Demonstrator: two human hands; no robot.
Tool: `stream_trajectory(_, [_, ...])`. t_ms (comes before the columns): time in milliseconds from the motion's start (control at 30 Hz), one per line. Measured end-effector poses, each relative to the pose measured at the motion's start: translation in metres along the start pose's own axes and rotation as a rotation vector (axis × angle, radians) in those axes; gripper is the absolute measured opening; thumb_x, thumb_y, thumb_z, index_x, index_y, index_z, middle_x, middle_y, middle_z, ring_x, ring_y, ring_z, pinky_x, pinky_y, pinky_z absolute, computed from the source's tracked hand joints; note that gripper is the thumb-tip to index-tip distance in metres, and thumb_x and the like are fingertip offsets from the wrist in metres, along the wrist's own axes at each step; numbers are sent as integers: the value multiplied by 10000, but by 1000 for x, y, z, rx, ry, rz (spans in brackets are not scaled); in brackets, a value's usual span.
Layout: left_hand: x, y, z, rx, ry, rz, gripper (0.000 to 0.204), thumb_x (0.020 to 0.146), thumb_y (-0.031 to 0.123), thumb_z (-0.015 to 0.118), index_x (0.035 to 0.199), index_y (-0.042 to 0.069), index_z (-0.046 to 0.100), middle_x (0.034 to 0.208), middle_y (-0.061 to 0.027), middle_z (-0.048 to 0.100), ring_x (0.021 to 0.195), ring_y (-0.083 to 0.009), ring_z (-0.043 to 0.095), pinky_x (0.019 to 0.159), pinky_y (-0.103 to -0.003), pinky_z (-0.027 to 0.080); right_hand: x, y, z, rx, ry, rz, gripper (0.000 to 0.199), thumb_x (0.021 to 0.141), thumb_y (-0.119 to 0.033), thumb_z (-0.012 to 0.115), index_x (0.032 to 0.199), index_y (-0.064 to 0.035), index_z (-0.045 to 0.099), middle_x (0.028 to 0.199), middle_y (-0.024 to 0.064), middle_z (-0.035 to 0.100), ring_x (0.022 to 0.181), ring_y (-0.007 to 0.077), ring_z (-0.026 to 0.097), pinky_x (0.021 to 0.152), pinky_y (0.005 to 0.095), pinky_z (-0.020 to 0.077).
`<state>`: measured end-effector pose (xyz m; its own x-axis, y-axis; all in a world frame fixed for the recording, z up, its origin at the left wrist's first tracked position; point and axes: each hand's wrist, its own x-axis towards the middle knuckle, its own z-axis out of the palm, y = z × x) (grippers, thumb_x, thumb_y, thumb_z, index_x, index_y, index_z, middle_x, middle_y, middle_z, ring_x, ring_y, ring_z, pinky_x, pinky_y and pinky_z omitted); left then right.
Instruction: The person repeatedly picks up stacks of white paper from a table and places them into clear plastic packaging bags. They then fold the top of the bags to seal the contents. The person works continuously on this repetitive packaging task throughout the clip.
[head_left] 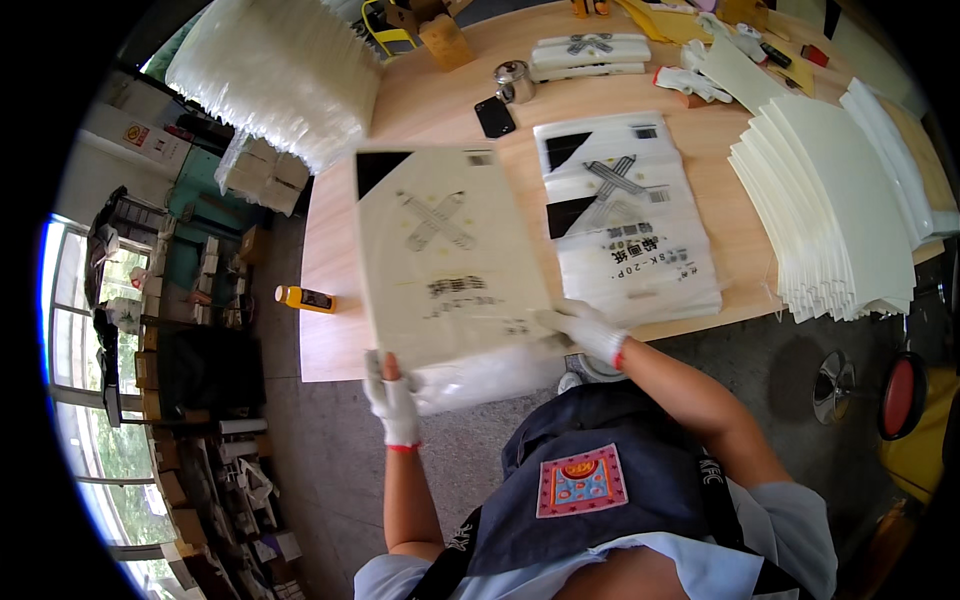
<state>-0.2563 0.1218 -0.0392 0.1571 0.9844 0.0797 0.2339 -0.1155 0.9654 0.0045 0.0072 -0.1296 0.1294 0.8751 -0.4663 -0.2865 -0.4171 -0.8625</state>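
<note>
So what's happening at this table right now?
A person in white work gloves holds a flat pack of pale sheets in a clear printed bag over the wooden table, the left hand gripping its near corner and the right hand its near right edge. A pile of the same bags lies beside it, with a fanned stack of pale sheets further right.

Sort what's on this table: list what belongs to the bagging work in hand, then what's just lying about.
In use:
left gloved hand
right gloved hand
clear printed plastic bag holding cream sheets
flat pile of printed plastic bags
fanned stack of cream sheets

Lying about:
black phone
small metal pot
orange bottle
spare white gloves
</note>
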Motion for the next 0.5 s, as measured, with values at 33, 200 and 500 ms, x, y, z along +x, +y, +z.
stream_trajectory(33, [18,-9,-19,36,11,45,361,960,179,478,1259,-24,455,653,37,454,514,-27,374,452,-197,327,17,-3,20,83,-26,-32,339,887,-314,574,1040,-13,604,857,75,656,718,129,616,618,269,493])
stream_trajectory(200, [41,-166,-84,1281,-43,487,538,871,236,529,1374,103,395,1354,-193,451,1225,-331,467,990,-385,400,43,-7,80,-125,91,-52,390,861,-348,591,962,27,570,762,124,649,560,145,611,511,282,490])
stream_trajectory(500, [33,-21,50,958,-144,497,610,787,57,626,1356,121,418,1411,-163,374,1261,-355,397,999,-390,387,-66,65,-1,-100,-10,54,243,843,-204,617,995,-14,612,780,78,679,586,118,611,564,254,501])
